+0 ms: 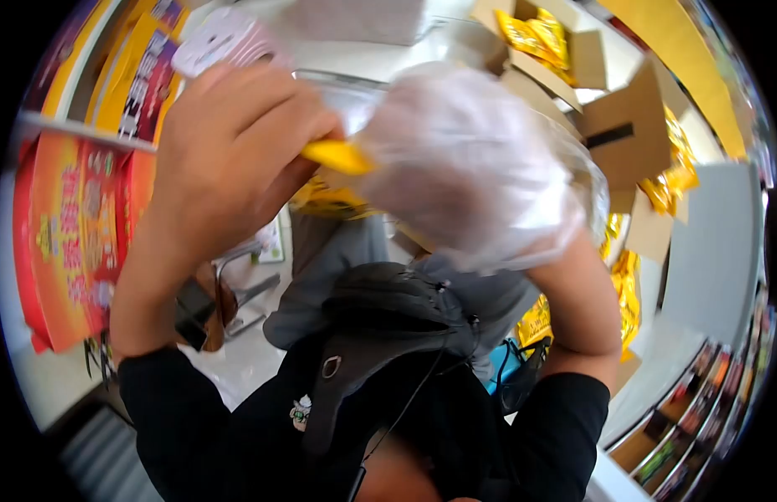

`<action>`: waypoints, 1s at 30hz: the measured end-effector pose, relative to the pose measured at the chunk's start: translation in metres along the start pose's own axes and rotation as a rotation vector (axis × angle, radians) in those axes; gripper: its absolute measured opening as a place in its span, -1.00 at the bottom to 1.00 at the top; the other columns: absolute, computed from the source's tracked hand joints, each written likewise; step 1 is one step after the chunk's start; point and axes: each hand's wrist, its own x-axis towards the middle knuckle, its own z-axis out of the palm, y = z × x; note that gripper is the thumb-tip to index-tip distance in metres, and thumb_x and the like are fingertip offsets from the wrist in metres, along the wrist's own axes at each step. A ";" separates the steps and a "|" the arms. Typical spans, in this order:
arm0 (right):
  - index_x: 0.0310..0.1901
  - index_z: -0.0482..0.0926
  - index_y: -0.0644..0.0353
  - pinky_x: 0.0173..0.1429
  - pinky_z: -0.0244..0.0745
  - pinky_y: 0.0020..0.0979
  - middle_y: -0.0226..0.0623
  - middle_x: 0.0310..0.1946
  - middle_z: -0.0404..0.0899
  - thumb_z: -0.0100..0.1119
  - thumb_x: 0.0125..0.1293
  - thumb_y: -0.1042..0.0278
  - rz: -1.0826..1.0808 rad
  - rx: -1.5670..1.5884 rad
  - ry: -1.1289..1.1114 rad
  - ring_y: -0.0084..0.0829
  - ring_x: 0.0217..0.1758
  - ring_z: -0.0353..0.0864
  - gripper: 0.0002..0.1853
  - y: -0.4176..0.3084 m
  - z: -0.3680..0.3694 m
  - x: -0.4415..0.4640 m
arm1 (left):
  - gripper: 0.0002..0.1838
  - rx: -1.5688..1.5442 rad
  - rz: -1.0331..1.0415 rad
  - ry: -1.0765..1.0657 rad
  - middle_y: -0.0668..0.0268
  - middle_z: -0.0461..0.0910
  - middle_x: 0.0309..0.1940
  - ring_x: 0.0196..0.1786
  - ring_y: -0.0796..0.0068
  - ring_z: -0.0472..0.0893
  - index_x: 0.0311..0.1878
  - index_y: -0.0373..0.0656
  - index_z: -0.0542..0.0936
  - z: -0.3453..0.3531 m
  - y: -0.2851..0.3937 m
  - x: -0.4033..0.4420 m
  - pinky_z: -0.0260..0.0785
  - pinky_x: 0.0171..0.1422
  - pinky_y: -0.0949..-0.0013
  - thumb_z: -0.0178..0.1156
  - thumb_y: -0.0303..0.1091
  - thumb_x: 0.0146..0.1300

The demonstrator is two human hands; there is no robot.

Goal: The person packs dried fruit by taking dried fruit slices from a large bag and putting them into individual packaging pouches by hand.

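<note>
Raised at the upper left, my left hand (246,142) has its fingers closed around a small yellow piece (338,156) that sticks out toward the centre. My right hand (472,167) is inside a whitish translucent plastic bag or glove, close to the tip of that piece. Its fingers are blurred behind the plastic. A yellow shiny packet (330,199) shows just under my left hand, above my grey trousers. Behind my left hand is a pink object (225,40), partly covered by it.
Open cardboard boxes (627,138) with yellow packets (535,38) stand at the upper right. More yellow packets (627,297) lie beside my right arm. Red boxes (75,243) fill the left side. A dark bag (388,305) hangs at my chest; shelves (690,410) are lower right.
</note>
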 end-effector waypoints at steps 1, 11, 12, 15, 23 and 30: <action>-0.24 0.62 0.08 -0.04 0.46 -0.22 -0.33 -0.22 0.54 0.33 -0.01 0.29 -0.011 0.115 0.024 -0.21 -0.09 0.52 -0.74 0.010 0.006 -0.010 | -0.78 0.010 0.022 0.008 0.20 0.56 -0.32 -0.24 0.14 0.57 -0.27 -0.20 0.57 -0.001 -0.008 -0.002 0.37 -0.17 0.24 0.30 -0.52 -0.06; -0.21 0.63 0.22 -0.26 0.42 -0.40 -0.28 -0.43 0.58 0.22 0.25 0.18 0.465 -0.365 -0.309 -0.37 -0.41 0.53 -0.74 0.099 -0.043 -0.044 | -0.86 0.042 -0.792 -0.001 0.17 0.59 -0.34 -0.29 0.31 0.60 -0.17 -0.25 0.60 0.029 -0.137 -0.103 0.41 -0.18 0.35 0.21 -0.41 0.25; -0.25 0.61 0.21 -0.42 0.31 -0.51 -0.38 -0.52 0.52 0.24 0.24 0.08 0.913 0.041 -0.148 -0.51 -0.54 0.43 -0.68 0.120 -0.041 -0.050 | -0.85 0.027 -0.893 -0.027 0.17 0.60 -0.34 -0.30 0.35 0.61 -0.16 -0.25 0.60 0.036 -0.148 -0.118 0.41 -0.19 0.37 0.21 -0.40 0.27; -0.35 0.56 0.15 -0.56 0.23 -0.56 -0.46 -0.64 0.40 0.21 0.27 -0.06 1.170 0.168 0.100 -0.64 -0.65 0.36 -0.62 0.204 -0.050 -0.082 | -0.86 -0.120 -0.914 0.035 0.19 0.63 -0.35 -0.32 0.40 0.61 -0.21 -0.27 0.62 0.072 -0.117 -0.117 0.42 -0.19 0.39 0.24 -0.40 0.23; 0.49 -0.05 0.31 0.38 0.18 -0.30 -0.10 0.34 0.29 0.41 0.12 0.04 1.205 0.620 0.036 -0.34 0.31 0.32 0.06 0.254 0.011 -0.075 | -0.81 -0.783 -0.855 -0.072 0.20 0.67 -0.34 -0.32 0.37 0.61 -0.25 -0.28 0.67 0.153 -0.041 -0.030 0.43 -0.16 0.37 0.26 -0.33 0.24; 0.48 0.03 -0.30 0.07 0.31 -0.12 -0.35 0.31 0.30 0.07 0.27 -0.30 1.252 1.314 0.368 -0.24 0.13 0.41 -0.19 0.119 0.141 -0.055 | -0.66 -0.698 -0.705 -0.087 0.06 0.63 -0.44 -0.35 -0.02 0.62 -0.19 -0.23 0.50 0.201 0.034 0.036 0.43 -0.24 0.05 0.06 -0.08 0.38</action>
